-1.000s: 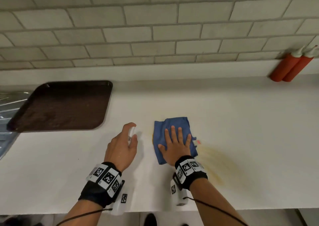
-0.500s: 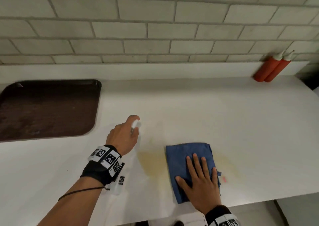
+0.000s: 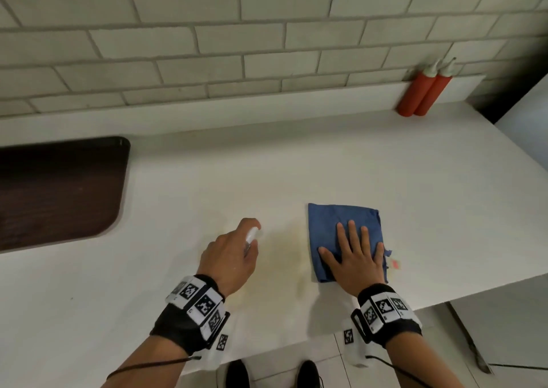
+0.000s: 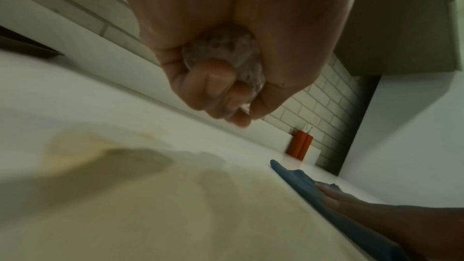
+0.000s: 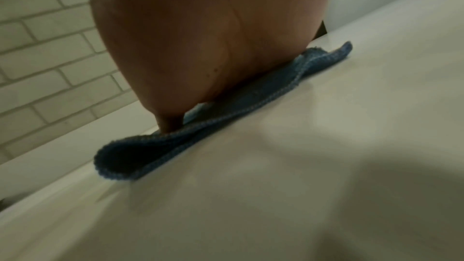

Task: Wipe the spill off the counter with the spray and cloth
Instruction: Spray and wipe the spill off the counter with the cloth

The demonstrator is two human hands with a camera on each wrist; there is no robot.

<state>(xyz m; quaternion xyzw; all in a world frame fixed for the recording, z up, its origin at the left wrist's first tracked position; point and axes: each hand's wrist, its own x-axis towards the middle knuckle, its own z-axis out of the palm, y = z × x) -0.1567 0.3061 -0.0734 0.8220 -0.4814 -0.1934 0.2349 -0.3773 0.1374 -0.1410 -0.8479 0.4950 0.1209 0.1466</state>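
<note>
**Two hands at a stained white bench**

Two hands worked over the bench (image 3: pixel 326 156), and much of what they held was concealed. The spray bottle (image 3: pixel 250 237) was almost wholly hidden inside the left hand (image 3: pixel 229 258); only its pale top showed in the head view and its clear round base (image 4: pixel 222 57) in the left wrist view. Any label on it could not be made out. The brown tray (image 3: pixel 59 192) was cut off by the left frame edge. The yellowish spill (image 3: pixel 284 254) was faint, lying between the two hands; motion blur softened it in the left wrist view.

The left grip was curled tightly round the bottle, held above the bench, index finger arched over the top. The right hand (image 3: pixel 353 257) lay flat, fingers straight and spread, pressing the folded blue cloth (image 3: pixel 341 224) onto the bench near its front edge, just right of the spill. Two red squeeze bottles (image 3: pixel 422 91) stood touching, against the upstand at back right.

Both wristbands (image 3: pixel 197 301) carried black-and-white square markers; no readable writing appeared.
</note>
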